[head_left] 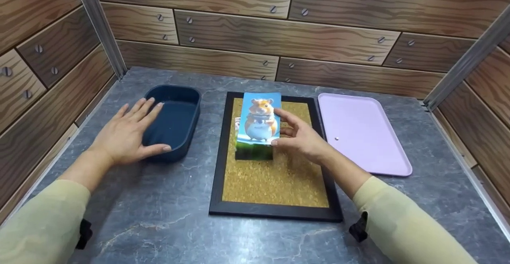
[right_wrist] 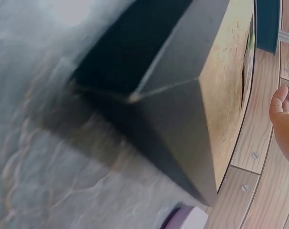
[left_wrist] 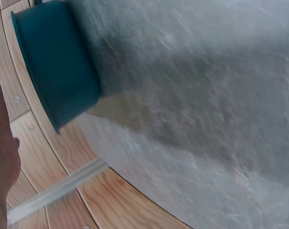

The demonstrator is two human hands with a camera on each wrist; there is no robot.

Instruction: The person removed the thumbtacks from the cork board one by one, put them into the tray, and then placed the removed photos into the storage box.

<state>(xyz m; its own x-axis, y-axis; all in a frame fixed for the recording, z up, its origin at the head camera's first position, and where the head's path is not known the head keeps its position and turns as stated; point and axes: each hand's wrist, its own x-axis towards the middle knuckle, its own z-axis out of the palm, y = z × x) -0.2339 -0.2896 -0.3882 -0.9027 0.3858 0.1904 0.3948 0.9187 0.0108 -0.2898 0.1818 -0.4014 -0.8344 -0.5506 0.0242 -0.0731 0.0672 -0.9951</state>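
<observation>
1. along the left side, a wood-print wall (head_left: 44, 52) meets the back wall at a metal post (head_left: 97, 24); grey marbled bench (head_left: 159, 224) in front.
2. left arm: pale yellow sleeve (head_left: 51, 212), black strap piece (head_left: 83, 234) at the cuff.
3. left hand (head_left: 125, 136): back upward, fingers straight and apart, nothing held. it lies over the left side of the blue bin (head_left: 191, 130), thumb across the near rim. contact with the bin: cannot tell. the left wrist view gives the bin's outer side and only a sliver of hand at the margin.
4. blue bin: on the bench, rounded corners, open top.
5. centre: black-framed cork board (head_left: 275, 184), flat on the bench, between bin and tray.
6. hamster card (head_left: 259, 118): over the upper left part of the cork, picture side up; hamster on a blue ground. just below it, a green and dark card (head_left: 254, 152) shows partly covered.
7. right hand (head_left: 303, 138): clamped on the hamster card by its right edge, thumb at the lower corner, index finger higher up.
8. lilac tray (head_left: 366, 136): just right of the board, one small shiny object (head_left: 336, 138) on it.
9. right sleeve (head_left: 402, 220): pale yellow, at lower right.
</observation>
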